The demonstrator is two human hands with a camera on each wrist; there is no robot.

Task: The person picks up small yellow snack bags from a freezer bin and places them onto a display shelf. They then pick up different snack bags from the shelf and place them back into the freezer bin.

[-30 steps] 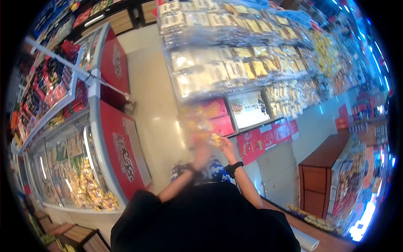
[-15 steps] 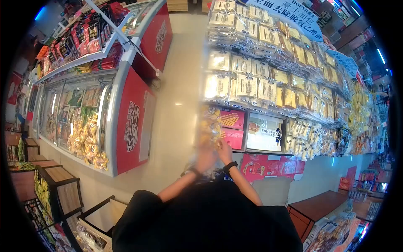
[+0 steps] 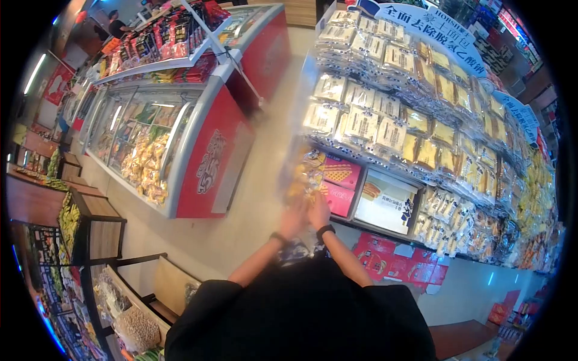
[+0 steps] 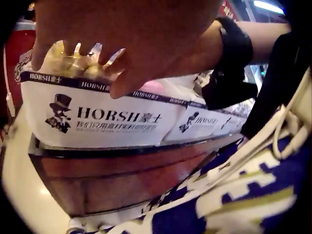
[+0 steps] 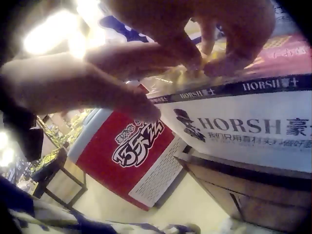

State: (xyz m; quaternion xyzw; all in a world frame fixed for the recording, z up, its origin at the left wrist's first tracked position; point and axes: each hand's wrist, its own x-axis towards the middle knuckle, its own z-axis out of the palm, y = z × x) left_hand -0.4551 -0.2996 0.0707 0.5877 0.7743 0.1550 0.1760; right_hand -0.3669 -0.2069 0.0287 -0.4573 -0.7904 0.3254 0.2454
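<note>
Both hands are together at the near left corner of the display stand, over a white HORSH bin (image 4: 112, 114) of small yellow-wrapped snack packets (image 3: 311, 168). With thumb and fingertips, my right hand (image 3: 320, 210) pinches a yellow snack packet (image 5: 181, 77), seen close in the right wrist view. Beside it, my left hand (image 3: 292, 221) reaches over the rim with fingers extended and thumb spread apart, its fingertips close to the right hand's. Part of the pinched packet is hidden by the fingers.
Pink boxes (image 3: 338, 198) and a white printed box (image 3: 385, 201) lie right of the packets. Stacked packaged bread (image 3: 361, 123) rises behind. Across an aisle on the left stands a red-sided freezer (image 3: 211, 156). A wooden shelf unit (image 3: 99, 225) is at lower left.
The head view has turned, so the stand and freezer sit differently in it. The right hand has moved in closer to the left hand, at the bin of yellow packets.
</note>
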